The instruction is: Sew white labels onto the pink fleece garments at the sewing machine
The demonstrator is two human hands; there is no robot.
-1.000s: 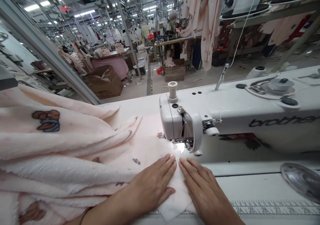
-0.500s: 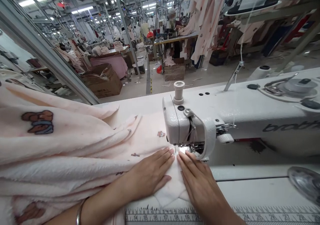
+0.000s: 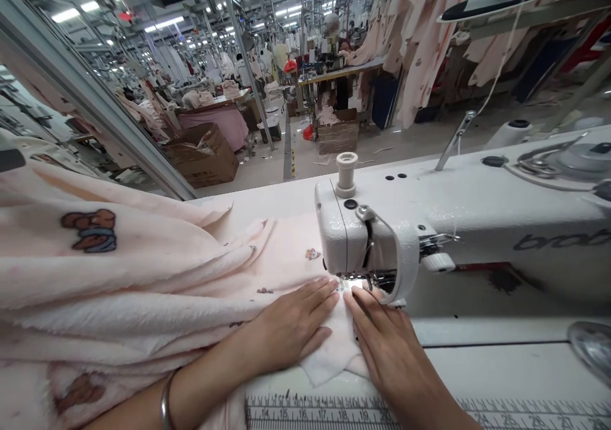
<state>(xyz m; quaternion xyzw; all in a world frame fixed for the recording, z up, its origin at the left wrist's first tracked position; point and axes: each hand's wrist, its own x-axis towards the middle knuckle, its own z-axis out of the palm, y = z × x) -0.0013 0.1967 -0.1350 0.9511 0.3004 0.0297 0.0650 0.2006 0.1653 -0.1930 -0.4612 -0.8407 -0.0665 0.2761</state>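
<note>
Shift since the earlier frames: cloth (image 3: 329,347) has slid forward, its near edge now off the ruler (image 3: 315,414) it lapped a second ago; both hands have gone forward with it, fingertips closer to the lit stitching spot (image 3: 354,284).
Left hand (image 3: 293,325): palm down on the cloth, fingers side by side and stretched forward; pressing flat, not clamped on anything.
Right hand (image 3: 389,341): also laid down, fingers forward and nearly together, on the cloth's right margin; no grasp visible. Dark line along its fingers: gap or slim tool, cannot tell.
Cloth, where: under the left hand and between the two; the bulk heaped in folds to the left hand's left, printed with small bears.
Cloth, long axis: the narrow part between the hands runs away from the wearer, from a loose near corner up to the stitching spot.
Key relation: stitching spot straight ahead of the gap between the hands; left fingertips just short of it, right fingertips at its near edge, beneath the sewing machine (image 3: 363,226). Right hand looks the nearer, by little.
Bracelet (image 3: 165,404): on the left wrist, behind that hand, over the folds.
Surface (image 3: 501,369): bare stretch to the right hand's right; ruler crosses below both hands.
</note>
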